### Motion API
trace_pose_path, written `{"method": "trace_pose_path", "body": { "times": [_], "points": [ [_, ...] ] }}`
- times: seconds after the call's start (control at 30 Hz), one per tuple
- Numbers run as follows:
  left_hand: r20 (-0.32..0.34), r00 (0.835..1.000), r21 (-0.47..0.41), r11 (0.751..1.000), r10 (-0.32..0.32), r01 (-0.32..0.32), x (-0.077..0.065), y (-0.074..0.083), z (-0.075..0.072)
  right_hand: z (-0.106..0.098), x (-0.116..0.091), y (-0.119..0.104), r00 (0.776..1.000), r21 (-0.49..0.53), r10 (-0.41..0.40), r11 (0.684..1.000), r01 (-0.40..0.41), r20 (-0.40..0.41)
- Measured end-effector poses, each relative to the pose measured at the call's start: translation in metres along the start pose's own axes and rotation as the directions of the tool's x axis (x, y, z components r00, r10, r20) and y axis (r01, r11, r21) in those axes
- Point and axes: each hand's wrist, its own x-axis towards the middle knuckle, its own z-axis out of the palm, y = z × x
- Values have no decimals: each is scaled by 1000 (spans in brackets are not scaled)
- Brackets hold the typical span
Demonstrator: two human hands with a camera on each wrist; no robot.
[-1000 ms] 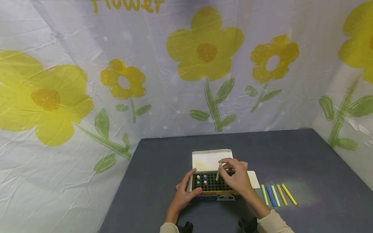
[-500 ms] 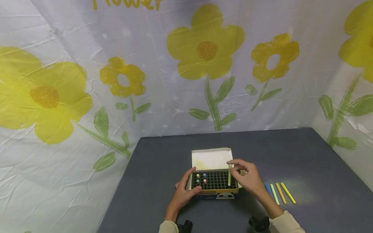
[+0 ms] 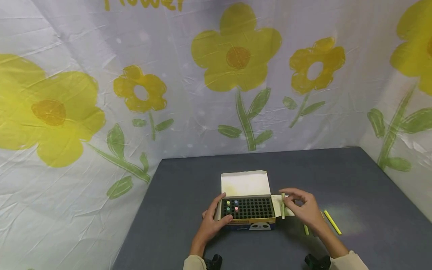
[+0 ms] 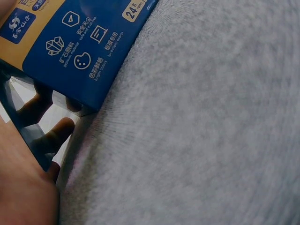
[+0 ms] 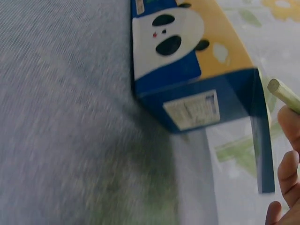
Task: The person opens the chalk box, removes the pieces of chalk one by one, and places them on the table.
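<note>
An open chalk box (image 3: 249, 224) with a black holed insert (image 3: 254, 209) stands on the table; several coloured chalk ends show in the holes at its left. My left hand (image 3: 210, 226) grips the box's left end, thumb at the front edge and fingers along the side. Between thumb and fingers of my right hand (image 3: 305, 210), a pale green chalk stick (image 3: 283, 210) is pinched nearly upright, right of the holes, overlapping the white side flap (image 3: 276, 202). In the right wrist view, the chalk's end (image 5: 276, 86) shows beyond the box's blue flap (image 5: 262, 140).
The box's white lid (image 3: 244, 184) is raised at the back. On the dark table (image 3: 189, 195), a yellow chalk stick (image 3: 332, 222) and a yellow-green one (image 3: 306, 230) lie at the right; my right forearm hides other sticks. A flower-print cloth (image 3: 189, 123) hangs behind.
My right hand has moved right with the pale green chalk, from over the holes to beside the box's right end, and covers sticks on the table. The left hand stays on the box.
</note>
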Motion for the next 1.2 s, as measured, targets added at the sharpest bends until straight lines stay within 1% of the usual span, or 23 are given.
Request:
{"method": "trace_pose_path", "body": {
  "times": [0.2,0.5,0.67,0.9,0.97,1.07,1.2],
  "points": [
    [-5,1000,-1,1000,8,-8,0,-1,1,-16,-6,8,1000,-2,-12,1000,12,-10],
    [0,1000,-9,1000,20,-20,0,0,0,-36,-14,19,999,-35,11,999,-13,-38],
    [2,1000,-10,1000,18,-18,-1,0,0,-49,-18,26,998,-75,62,995,-63,-23],
    [2,1000,-4,1000,14,-14,-1,-1,0,-70,-25,33,991,-94,135,987,-133,12],
    [1,1000,-3,1000,12,-12,-1,-1,0,-77,-27,35,984,-120,176,978,-171,29],
    [0,1000,-5,1000,10,-10,-1,-1,1,-89,-29,40,968,-150,244,961,-234,56],
    [5,1000,-12,1000,11,-11,0,-2,1,-102,-31,48,953,-184,290,945,-271,83]
  ]
}}
